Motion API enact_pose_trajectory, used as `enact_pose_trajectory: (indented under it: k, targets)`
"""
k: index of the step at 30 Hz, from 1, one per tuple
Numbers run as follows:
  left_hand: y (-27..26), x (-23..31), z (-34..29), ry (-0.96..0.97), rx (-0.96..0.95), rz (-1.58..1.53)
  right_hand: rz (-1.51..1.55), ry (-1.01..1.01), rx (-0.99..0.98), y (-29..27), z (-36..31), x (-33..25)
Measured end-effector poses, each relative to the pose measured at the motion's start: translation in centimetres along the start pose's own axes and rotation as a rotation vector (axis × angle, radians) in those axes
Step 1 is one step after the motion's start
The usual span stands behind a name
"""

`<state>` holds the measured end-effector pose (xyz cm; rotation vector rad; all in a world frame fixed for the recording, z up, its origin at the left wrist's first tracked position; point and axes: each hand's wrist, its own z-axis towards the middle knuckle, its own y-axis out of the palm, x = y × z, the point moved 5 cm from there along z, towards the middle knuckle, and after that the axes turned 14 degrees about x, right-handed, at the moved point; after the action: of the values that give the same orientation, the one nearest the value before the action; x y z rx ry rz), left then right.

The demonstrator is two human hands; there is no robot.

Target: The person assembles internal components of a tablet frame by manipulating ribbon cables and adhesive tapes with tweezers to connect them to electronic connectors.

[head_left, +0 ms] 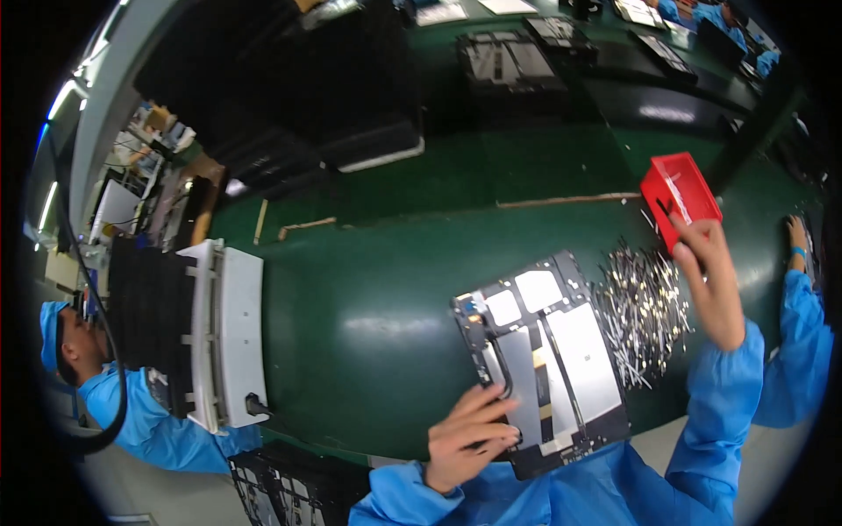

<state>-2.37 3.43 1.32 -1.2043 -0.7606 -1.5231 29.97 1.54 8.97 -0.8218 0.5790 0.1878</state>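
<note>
An opened tablet (574, 346), with silver panels and a black border, lies tilted in front of me, its near end close to my body. My left hand (474, 434) grips its left edge, fingers bent over the border. Right of the tablet, my right hand (715, 280) reaches over a red plastic bin (697, 197). Its thumb and forefinger stand apart. A small black strip (664, 208) shows at the forefinger's tip; whether it touches is unclear. Just below the bin, a loose heap of thin black and silver strips (645, 316) touches or nearly touches the tablet's right side.
A white device (241, 337) with a plugged cable stands left on the green table (377, 324). Large black stacks (368, 96) and more opened tablets (504, 66) sit farther back. A co-worker (149, 412) is at left; another person's hand (796, 232) rests at right.
</note>
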Motion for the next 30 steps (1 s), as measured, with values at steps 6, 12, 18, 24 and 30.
enact_pose_trajectory:
  k: [6, 12, 18, 24, 30]
  targets:
    - [-0.1, -1.1, 1.2, 0.026, -0.105, 0.090, 0.323, -0.003, -0.306, 1.5, -9.3, -10.0]
    - [0.7, -2.4, 1.9, 0.055, -0.049, 0.029, 0.418, -0.080, -0.282, 5.5, -13.9, -11.0]
    - [0.5, -2.2, 1.4, 0.093, -0.023, 0.008, 0.306, -0.171, -0.321, 5.6, -14.9, -11.5]
    - [0.5, -2.0, 1.4, 0.099, -0.050, 0.058, 0.260, -0.202, -0.359, 5.8, -15.3, -11.5]
    - [0.6, -1.8, 1.7, 0.104, -0.046, 0.075, 0.244, -0.279, -0.370, 6.0, -15.2, -11.7]
